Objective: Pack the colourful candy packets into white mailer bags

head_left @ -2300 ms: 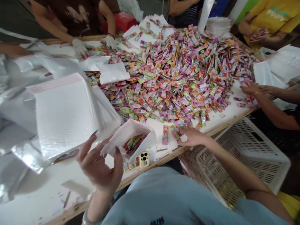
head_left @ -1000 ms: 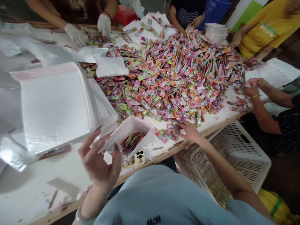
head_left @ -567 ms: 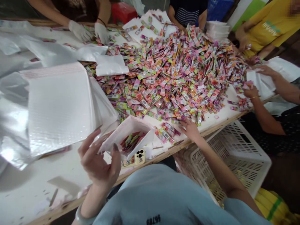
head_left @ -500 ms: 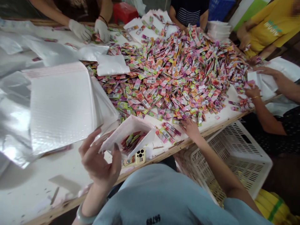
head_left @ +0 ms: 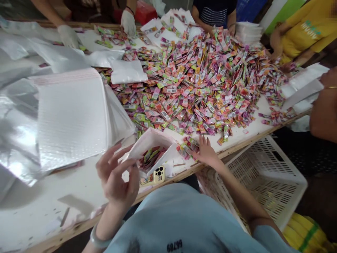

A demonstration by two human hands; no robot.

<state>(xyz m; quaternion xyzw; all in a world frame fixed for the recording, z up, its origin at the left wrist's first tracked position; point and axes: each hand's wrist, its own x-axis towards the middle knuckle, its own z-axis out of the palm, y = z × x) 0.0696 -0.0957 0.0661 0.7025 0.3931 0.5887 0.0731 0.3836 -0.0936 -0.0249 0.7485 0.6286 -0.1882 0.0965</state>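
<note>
My left hand (head_left: 119,177) is at the left side of an open white bubble mailer (head_left: 171,151), thumb and index finger pinched at its near-left rim, the other fingers curled. Small colourful sachets (head_left: 151,158) lie inside the mailer. To its right, my right hand (head_left: 206,153) rests on the table with fingers spread, thumb and fingertips at a small group of sachets (head_left: 184,151). A large heap of pink, green and purple sachets (head_left: 195,84) spreads beyond both hands. Near the mailer's front lies a phone in a yellow case (head_left: 159,174).
A stack of flat bubble mailers (head_left: 72,116) lies at left. A white plastic crate (head_left: 279,175) stands below the table's wooden edge (head_left: 237,144). Co-workers surround the heap, one with a gloved hand (head_left: 128,23). A silvery pouch (head_left: 129,72) lies against the heap.
My right hand has moved left, bringing sachets closer to the mailer. My left thumb and index finger have come together at its rim. The gloved hands across the table have moved apart.
</note>
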